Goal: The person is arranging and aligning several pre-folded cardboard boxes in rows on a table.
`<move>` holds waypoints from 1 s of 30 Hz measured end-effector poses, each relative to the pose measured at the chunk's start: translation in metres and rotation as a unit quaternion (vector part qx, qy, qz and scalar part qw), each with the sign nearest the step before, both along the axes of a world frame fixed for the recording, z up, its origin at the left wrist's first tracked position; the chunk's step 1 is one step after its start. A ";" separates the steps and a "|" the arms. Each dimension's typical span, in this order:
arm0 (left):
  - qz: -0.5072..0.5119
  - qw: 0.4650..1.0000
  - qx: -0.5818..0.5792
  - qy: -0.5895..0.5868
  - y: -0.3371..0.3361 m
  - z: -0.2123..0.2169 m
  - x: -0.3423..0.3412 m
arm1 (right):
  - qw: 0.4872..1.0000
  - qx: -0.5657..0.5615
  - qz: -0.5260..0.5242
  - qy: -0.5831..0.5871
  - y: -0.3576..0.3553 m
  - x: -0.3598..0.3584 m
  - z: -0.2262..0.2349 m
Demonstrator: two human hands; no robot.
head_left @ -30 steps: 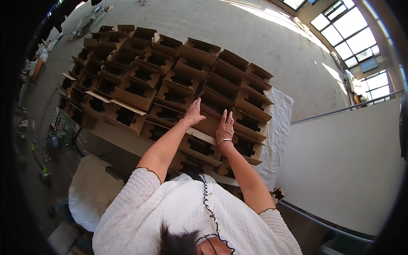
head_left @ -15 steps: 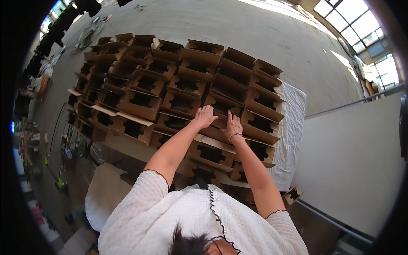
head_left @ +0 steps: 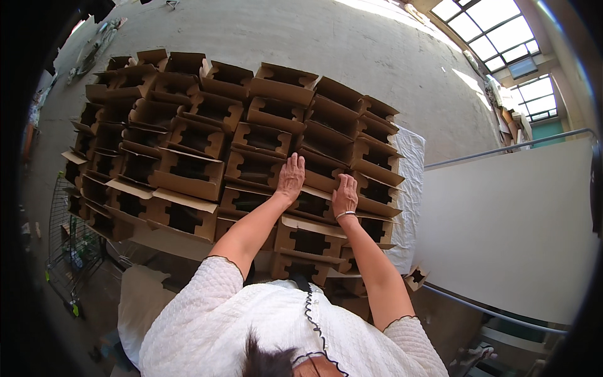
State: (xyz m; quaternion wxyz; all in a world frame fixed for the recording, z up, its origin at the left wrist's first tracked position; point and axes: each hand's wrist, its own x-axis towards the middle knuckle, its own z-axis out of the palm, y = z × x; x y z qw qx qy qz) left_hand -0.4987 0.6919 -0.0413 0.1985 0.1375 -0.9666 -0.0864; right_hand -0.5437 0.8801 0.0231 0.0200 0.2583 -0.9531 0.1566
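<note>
Many brown cardboard boxes stand packed in rows, their tops uncovered, with flaps up and notched ends; their insides are dark. Near the front right of the rows, one cardboard box [head_left: 321,180] lies between my two hands. My left hand [head_left: 291,178] rests at its left end, fingers stretched forward and close together, palm down. At its right end is my right hand [head_left: 345,196], fingers extended over the cardboard edge, a bracelet on the wrist. Neither hand is visibly wrapped round anything, though the undersides of the fingers are hidden.
A white cloth [head_left: 409,182] covers the table's right end beside the boxes. Further right stands a large pale board [head_left: 502,226] with a metal rail. A wire cart [head_left: 66,239] is at the left, and a small cardboard box [head_left: 416,277] sits low near my right elbow.
The view has shifted, so the boxes appear further left. My left hand has straightened its fingers at the box's left end. A raised flap beside my right fingers now lies lower.
</note>
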 end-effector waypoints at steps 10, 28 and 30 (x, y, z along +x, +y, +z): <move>-0.060 0.994 -0.045 -0.082 0.002 -0.004 -0.024 | 0.990 0.079 0.117 -0.020 -0.023 -0.021 0.003; -0.046 0.981 -0.187 -0.037 0.004 0.016 -0.043 | 0.991 0.115 0.063 -0.014 -0.016 -0.043 -0.011; -0.053 0.988 -0.142 -0.014 0.000 0.031 -0.047 | 0.993 0.100 0.056 -0.014 -0.010 -0.052 -0.017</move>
